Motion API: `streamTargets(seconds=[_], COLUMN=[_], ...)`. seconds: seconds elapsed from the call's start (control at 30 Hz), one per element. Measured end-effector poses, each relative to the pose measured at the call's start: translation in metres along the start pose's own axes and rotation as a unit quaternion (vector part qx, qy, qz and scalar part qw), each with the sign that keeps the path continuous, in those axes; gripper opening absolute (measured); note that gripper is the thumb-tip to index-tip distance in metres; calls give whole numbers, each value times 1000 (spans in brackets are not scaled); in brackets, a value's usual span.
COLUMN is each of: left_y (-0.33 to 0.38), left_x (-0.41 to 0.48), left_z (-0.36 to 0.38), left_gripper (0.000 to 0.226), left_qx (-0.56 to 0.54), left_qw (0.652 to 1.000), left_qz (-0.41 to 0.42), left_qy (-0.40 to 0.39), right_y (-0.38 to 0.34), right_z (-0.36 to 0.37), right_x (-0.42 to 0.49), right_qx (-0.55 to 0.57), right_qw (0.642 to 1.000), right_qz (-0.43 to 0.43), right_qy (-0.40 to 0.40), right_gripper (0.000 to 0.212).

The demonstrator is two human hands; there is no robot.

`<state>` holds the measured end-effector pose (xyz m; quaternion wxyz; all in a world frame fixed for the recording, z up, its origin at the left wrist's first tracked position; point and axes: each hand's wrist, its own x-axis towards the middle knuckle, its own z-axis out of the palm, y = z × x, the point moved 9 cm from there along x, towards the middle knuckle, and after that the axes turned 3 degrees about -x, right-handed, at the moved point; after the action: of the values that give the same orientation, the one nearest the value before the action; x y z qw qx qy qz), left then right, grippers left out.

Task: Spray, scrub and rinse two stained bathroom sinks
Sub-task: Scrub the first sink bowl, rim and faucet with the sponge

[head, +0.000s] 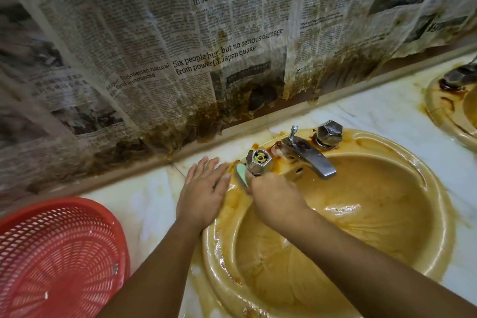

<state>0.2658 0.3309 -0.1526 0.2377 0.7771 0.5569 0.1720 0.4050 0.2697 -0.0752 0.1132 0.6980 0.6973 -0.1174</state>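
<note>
A yellowish, brown-stained sink (436, 204) fills the lower right, wet and streaked. My right hand (273, 196) grips a pale green sponge (241, 174) and holds it against the sink's back rim, just beside the left tap handle (259, 161). My left hand (204, 188) lies flat with straight fingers on the counter and the sink's left rim. The metal spout (309, 156) and the right tap handle (329, 133) stand behind the basin, with rust-brown grime around their bases. A second stained sink (444, 108) shows at the far right edge.
A red plastic basket (51, 255) sits on the white marble counter (152, 204) at the lower left. Stained, wet newspaper (180, 46) covers the wall behind, its lower edge brown and torn. A second tap (459, 76) stands at the far right.
</note>
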Motion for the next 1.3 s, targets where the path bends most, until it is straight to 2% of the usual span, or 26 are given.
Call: streamTargets(seconds=[0.17, 0.23, 0.3, 0.43, 0.53, 0.63, 0.7, 0.77, 0.9, 1.03, 1.13, 1.3], left_y=[-2, -3, -3, -3, -3, -2, -3, -2, -4, -5, -5, -1], left_x=[-1, 0, -1, -1, -1, 0, 0, -1, 0, 0, 0, 2], left_z=[-3, -3, -3, -4, -5, -6, -7, -6, -5, -4, -6, -12], left_gripper=[48, 46, 48, 52, 52, 52, 48, 46, 47, 46, 46, 38], left_qx=[-17, -20, -23, -29, -31, -34, -28, -25, -26, -26, -32, -101], left_qw=[1000, 1000, 999, 999, 999, 999, 999, 999, 999, 999, 999, 994], left_qz=[-1, -1, 1, 4, 4, 4, 6, 8, 9, 10, 6, -29], left_qy=[19, 22, 24, 28, 34, 38, 40, 39, 34, 33, 34, 5], right_y=[-18, -17, -19, -31, -15, -12, -4, -1, -10, 2, 0, 18], right_z=[7, 3, -2, 3, -16, -38, -51, -62, -70, -68, -51, -35], right_x=[-18, -9, -2, -15, -11, -9, -5, 0, 4, 3, -11, -32], right_qx=[-77, -106, -103, -102, -155, -161, -158, -150, -168, -162, -126, 3], right_qw=[995, 993, 994, 991, 986, 984, 985, 987, 983, 984, 987, 995], right_qz=[-51, -44, -29, -63, -64, -79, -55, -42, -78, -75, -101, -54], right_qy=[-31, -16, -16, -53, -22, 16, 35, 39, 14, 21, 3, 84], right_gripper=[53, 50, 43, 29, 45, 67, 71, 60, 39, 40, 29, 35])
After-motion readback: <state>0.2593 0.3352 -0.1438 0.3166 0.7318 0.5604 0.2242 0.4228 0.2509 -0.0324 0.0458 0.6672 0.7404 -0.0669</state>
